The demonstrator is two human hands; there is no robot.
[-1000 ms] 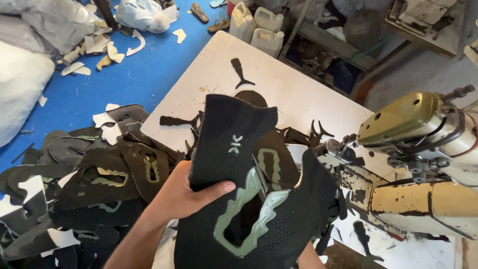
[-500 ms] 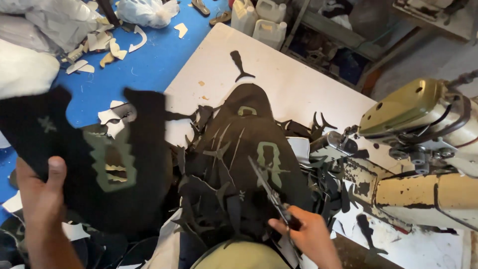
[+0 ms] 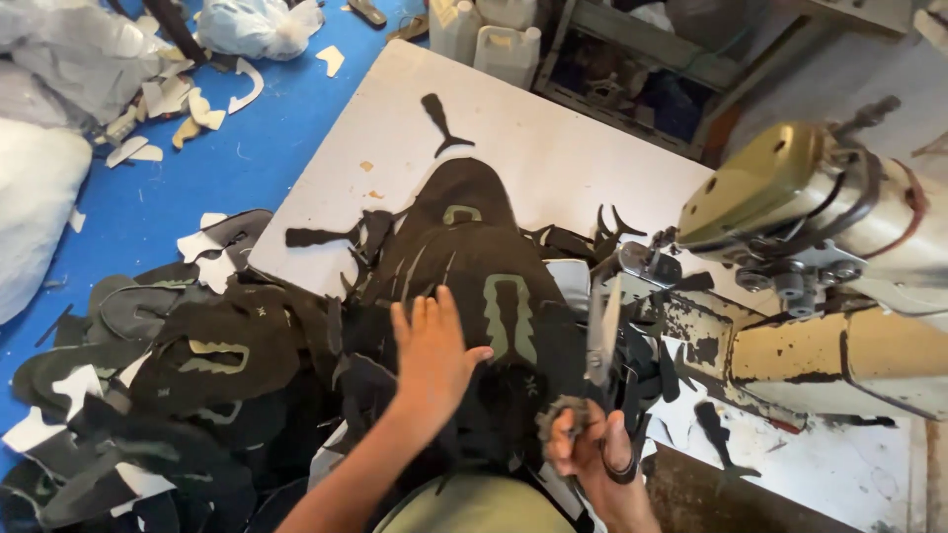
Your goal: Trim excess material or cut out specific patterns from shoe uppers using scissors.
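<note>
Black shoe upper with pale green patches lies on stack on white desk, just left of sewing machine. We see left hand flat on it, fingers spread, gripping nothing. Right hand fingers closed through scissors, blades up. Pile of cut uppers left of stack, over blue floor.

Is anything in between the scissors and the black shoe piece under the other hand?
Nothing visible. The left hand lies flat on the black shoe piece on the stack. The right hand holds the scissors right beside that piece, blades pointing up along its right edge; whether they touch it cannot be told.
</note>
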